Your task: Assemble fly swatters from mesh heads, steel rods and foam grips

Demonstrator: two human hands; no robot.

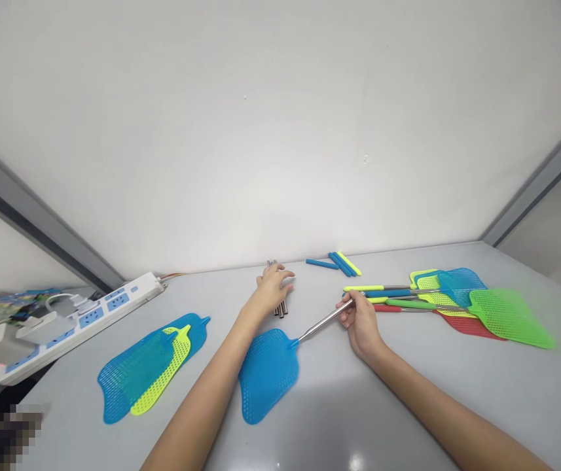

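Note:
My right hand [360, 322] is closed around the bare end of a metal rod [326, 322]. At the rod's other end is a blue fly swatter head [269, 376], low over the table in front of me. My left hand [275, 286] reaches over a small bunch of metal rods [281, 310] by the wall, its thumb and fingers apart. Part of that bunch is hidden beneath the hand, so I cannot tell whether it touches the rods. Several coloured grip sleeves [343, 264] lie farther back, between my hands and the wall.
Loose blue and yellow swatter heads [137, 369] overlap at the left. Several swatters with coloured handles [457, 297] are piled at the right. A white power strip [84, 324] with plugs runs along the left edge. The wall [280, 144] rises behind the table.

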